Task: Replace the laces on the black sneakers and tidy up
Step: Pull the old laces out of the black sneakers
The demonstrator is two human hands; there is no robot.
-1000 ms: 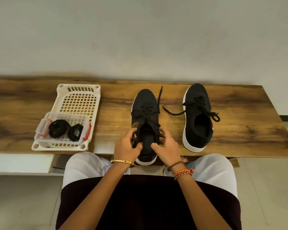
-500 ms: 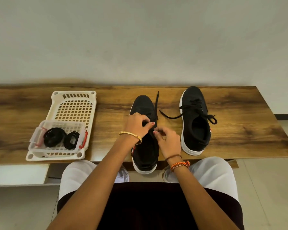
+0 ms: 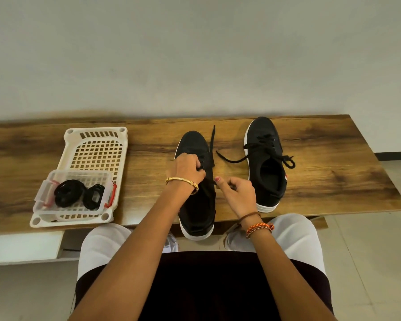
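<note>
At far left a white slotted basket [image 3: 97,147] sits on the wooden bench [image 3: 333,181], and a clear lidless box [image 3: 72,198] in its near end holds two black coils [image 3: 79,194] — probably the replacement laces, though they cannot be told apart from rings or bands in this view. Centre: the near sneaker [image 3: 196,205] lies with its heel overhanging the bench edge. The left hand [image 3: 188,169] has its fingers curled down on the lacing over the tongue, pinching a crossing, while the right hand [image 3: 237,193], just beside the shoe, pinches a strand of the old lace [image 3: 212,149] between thumb and forefinger; the free end runs away past the toe. Right: the second sneaker [image 3: 265,163] stands apart, laced, with one end trailing left and a knotted end to its right.

Step in hand, by judgement: unthreading the old lace from the near shoe — an early stage, since the second shoe is untouched. The next move calls for drawing the strand out of its eyelet while the left hand steadies the upper.

The eyelets and the crossing under the left hand are hidden; black lace on black fabric is hard to trace.
</note>
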